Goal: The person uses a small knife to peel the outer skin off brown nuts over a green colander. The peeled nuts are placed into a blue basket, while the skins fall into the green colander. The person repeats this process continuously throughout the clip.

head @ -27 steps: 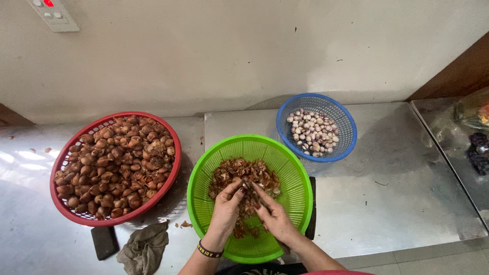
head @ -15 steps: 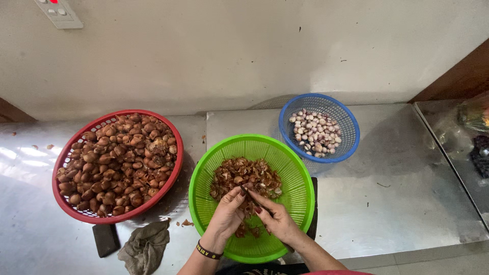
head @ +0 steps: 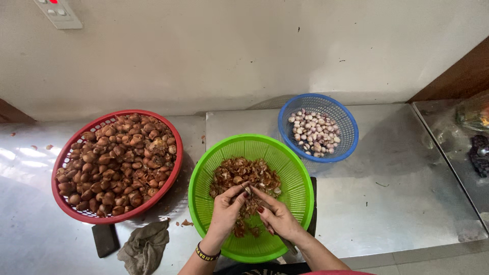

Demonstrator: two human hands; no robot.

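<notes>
A: Here, what could slip?

B: My left hand [head: 226,211] pinches a small shallot [head: 238,179] over the green basket [head: 216,158]; my right hand [head: 277,216] closes on a knife [head: 248,190] beside my fingertips. A skid could nick me.

A: Versus earlier?

B: Hands sit slightly higher, closer together.

**A working kitchen prep corner**

I'm at a stainless steel counter [head: 397,203] pushed against a plain painted wall [head: 244,51], the sort found in a food-prep kitchen. Three plastic sieve baskets sit on it: a red basket [head: 66,203] heaped with unpeeled shallots [head: 117,163], a blue basket [head: 351,132] of peeled ones, a green basket [head: 300,178] of skins. A grey rag [head: 145,247] lies nearby.
</notes>
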